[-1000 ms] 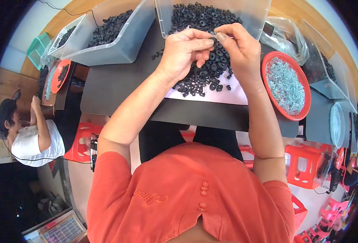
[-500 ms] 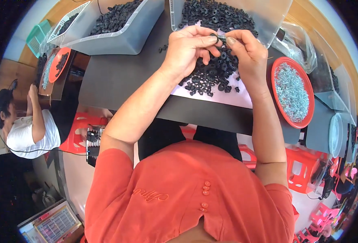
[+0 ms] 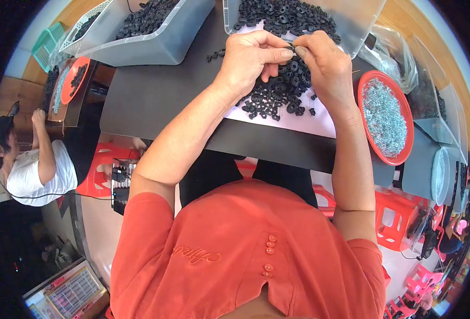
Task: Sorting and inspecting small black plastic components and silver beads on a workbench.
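Above the pile on the table, my left hand (image 3: 253,57) and my right hand (image 3: 325,63) meet fingertip to fingertip. Thumb and forefinger of the left hand pinch a small black plastic part (image 3: 289,48), mostly covered by the fingers. The right hand's thumb and forefinger are closed at the same spot; what they hold, if anything, is too small to make out. Below the hands, a heap of small black plastic parts (image 3: 284,93) lies on a white sheet (image 3: 312,125). Right of my right forearm stands a red oval tray (image 3: 409,127) full of small shiny metal pieces (image 3: 384,117).
A clear bin (image 3: 352,21) of black parts tilts toward the heap. Another plastic bin (image 3: 155,50) stands far left on the dark table (image 3: 155,95). Clear plastic bags (image 3: 392,61) lie behind the tray. At left, a person (image 3: 40,165) in white sits at another table.
My fingertips have drawn closer together, and the black part is now more covered by them. The whole view has shifted slightly.
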Demonstrator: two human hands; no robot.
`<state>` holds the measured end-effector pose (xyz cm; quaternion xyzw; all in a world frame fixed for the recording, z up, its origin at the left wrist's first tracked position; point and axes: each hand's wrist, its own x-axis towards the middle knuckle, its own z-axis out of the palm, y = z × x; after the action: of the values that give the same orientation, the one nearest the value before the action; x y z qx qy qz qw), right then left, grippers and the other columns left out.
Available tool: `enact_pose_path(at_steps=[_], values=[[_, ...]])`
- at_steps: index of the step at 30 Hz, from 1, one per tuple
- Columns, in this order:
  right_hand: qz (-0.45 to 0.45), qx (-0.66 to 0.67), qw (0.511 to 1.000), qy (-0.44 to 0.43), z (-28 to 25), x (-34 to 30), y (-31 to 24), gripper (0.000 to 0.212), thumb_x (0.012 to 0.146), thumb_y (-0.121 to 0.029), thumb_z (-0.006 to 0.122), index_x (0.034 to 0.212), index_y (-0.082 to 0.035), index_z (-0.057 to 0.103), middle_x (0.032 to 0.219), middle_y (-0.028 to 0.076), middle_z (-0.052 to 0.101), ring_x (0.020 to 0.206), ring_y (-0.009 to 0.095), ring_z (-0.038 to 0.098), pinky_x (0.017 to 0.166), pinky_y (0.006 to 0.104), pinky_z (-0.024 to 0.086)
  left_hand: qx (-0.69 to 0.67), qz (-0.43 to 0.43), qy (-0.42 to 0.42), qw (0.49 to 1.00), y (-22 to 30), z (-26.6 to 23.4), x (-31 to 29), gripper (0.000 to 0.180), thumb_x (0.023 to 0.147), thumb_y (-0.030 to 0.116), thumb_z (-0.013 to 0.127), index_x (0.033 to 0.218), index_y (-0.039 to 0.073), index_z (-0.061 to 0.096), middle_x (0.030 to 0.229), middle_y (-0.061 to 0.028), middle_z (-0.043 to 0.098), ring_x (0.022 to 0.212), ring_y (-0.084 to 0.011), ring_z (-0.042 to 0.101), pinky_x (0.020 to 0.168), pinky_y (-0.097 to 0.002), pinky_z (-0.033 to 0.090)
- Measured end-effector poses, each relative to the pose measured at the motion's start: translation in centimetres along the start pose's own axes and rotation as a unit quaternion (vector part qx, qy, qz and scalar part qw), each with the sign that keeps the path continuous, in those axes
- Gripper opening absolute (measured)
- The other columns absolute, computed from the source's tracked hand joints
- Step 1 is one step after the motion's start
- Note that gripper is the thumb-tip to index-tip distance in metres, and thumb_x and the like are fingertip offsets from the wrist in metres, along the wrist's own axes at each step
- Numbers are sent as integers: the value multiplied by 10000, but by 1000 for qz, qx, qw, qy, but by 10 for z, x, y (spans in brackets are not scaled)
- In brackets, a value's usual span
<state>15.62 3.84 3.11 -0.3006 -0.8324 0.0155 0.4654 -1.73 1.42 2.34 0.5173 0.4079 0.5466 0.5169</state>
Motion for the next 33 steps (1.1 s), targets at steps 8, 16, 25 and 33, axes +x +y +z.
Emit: enact_pose_path(at_steps=[8,16,25,33], values=[[-21,57,998,32,22,-6,-9,197,799,-29,655,995,-40,670,834,134,593,781,313,626,669,383,506,-101,-47,11,994,-7,-11,5,173,890,106,676,972,-44,647,747,-99,651,504,-118,541,437,-233,394],[-43,-14,998,-44,5,7,-12,326,789,-22,686,1107,-28,612,770,102,592,753,244,630,685,339,500,-177,-11,57,983,-13,-40,34,122,884,111,658,911,-7,644,741,-88,648,538,-150,565,451,-256,414],[-120,-80,973,-181,8,-18,-57,54,713,-65,637,742,-107,657,782,65,551,750,265,581,671,404,448,-186,-19,76,979,-16,-38,30,115,867,99,666,883,-14,648,726,-91,647,528,-153,578,436,-252,417],[-141,-55,965,-214,21,-38,-63,103,685,-83,688,779,-114,663,801,38,519,829,240,538,700,379,391,-184,-28,83,979,-16,-33,28,110,850,89,682,838,-15,647,690,-96,643,485,-147,571,395,-245,412]])
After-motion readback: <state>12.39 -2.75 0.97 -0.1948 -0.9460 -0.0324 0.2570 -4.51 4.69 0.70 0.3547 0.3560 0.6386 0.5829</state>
